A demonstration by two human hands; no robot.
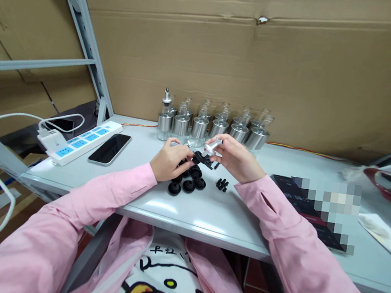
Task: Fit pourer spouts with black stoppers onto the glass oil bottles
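Observation:
My left hand (171, 160) is closed, its thumb and fingertips pinching a black rubber stopper (199, 157). In my right hand (237, 159) is a silver pourer spout (211, 147), gripped between thumb and fingers and tilted, with its lower end at the stopper. Whether the two are joined I cannot tell. Below my left hand lie several round black stoppers (188, 185), partly covered by its fingers. A small cluster of black caps (222, 184) rests below my right hand. More small black parts (211, 163) show between the hands.
Behind my hands stand several glass bottles with metal sleeves (200, 126); the leftmost carries a silver pourer (167, 96). A phone (110, 149) and a white power strip (84, 142) lie left. To the right is a dark tablet-like screen (311, 212), partly pixelated. Cardboard (230, 50) backs the table.

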